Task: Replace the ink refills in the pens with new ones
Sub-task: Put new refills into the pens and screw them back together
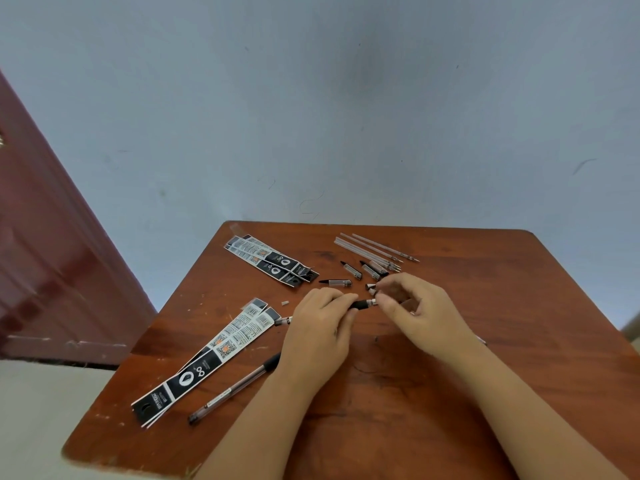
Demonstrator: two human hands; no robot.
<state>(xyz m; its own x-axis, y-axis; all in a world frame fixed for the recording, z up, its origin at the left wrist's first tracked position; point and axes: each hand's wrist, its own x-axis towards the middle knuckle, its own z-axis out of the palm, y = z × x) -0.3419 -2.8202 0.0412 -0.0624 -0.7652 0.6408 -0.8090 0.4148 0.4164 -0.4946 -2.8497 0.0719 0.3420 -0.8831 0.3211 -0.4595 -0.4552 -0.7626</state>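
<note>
My left hand [320,327] grips a pen [362,303] by its black grip section, the barrel hidden under the palm. The thumb and forefinger of my right hand [415,303] pinch the small metal tip at the pen's front end. Just beyond my hands lie several pen caps [337,282] and small tip pieces [371,289]. Several clear refill tubes [372,249] lie side by side at the table's far right. A whole clear pen [235,389] with a black grip lies left of my left forearm.
The wooden table [398,375] stands against a blue-grey wall. Refill packets [273,261] lie at the far left, and longer black-and-white packets [207,355] near the left edge. A dark red door [45,254] is at the left.
</note>
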